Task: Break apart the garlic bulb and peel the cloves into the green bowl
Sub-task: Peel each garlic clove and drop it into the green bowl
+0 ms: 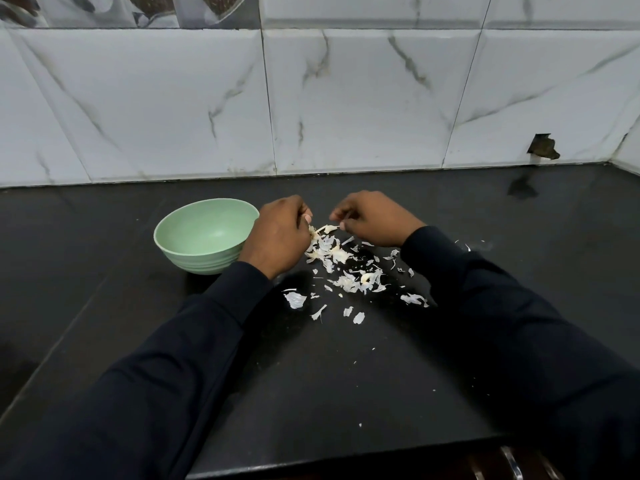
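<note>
The green bowl stands on the black counter, left of my hands; the part of its inside that I see holds nothing. My left hand is closed around a piece of garlic, mostly hidden by the fingers. My right hand pinches a strip of papery skin that runs across to that garlic. Below the hands lies a scatter of white garlic skins, with a pale clove-like piece among them.
The black counter ends at a front edge near the bottom of view. A marble-tiled wall rises behind, with a broken hole at its right base. Skin flakes spread rightwards to about.
</note>
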